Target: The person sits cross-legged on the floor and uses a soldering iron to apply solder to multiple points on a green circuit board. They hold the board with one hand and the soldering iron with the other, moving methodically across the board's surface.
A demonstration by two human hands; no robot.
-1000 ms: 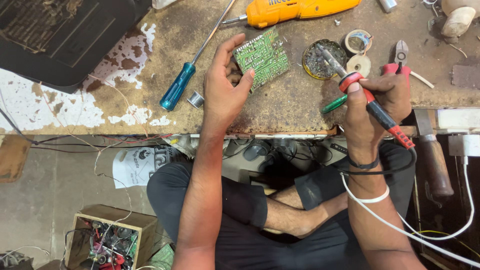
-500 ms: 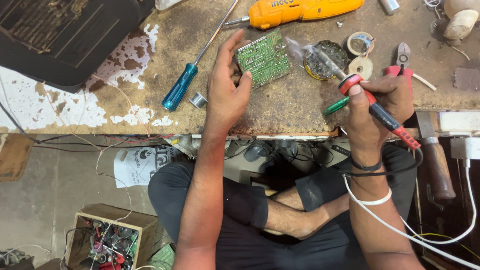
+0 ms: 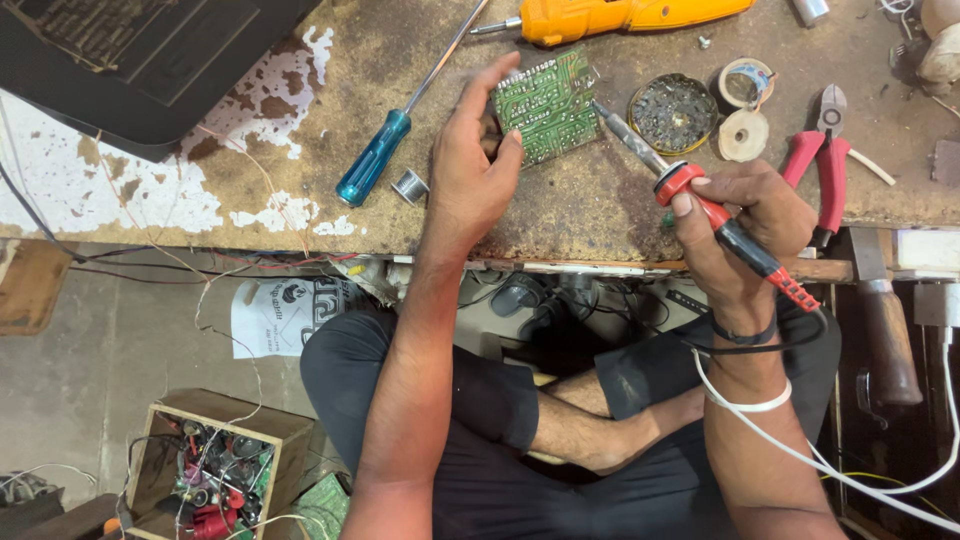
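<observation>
My left hand (image 3: 470,170) holds a green circuit board (image 3: 548,104) tilted up on the worn bench (image 3: 560,215), thumb and fingers pinching its left edge. My right hand (image 3: 745,235) grips a red and black soldering iron (image 3: 700,200). Its metal tip reaches up and left to the board's right edge. A white cable runs from the iron past my right wrist.
A blue-handled screwdriver (image 3: 385,145), a small solder spool (image 3: 409,185), an orange tool (image 3: 610,15), a round tin of dark flux (image 3: 672,112), tape rolls (image 3: 745,105) and red-handled cutters (image 3: 820,150) lie on the bench. A box of parts (image 3: 215,470) sits on the floor at left.
The soldering iron's tip has swung left from over the round tin to the circuit board's right edge. My left hand has kept the board in place.
</observation>
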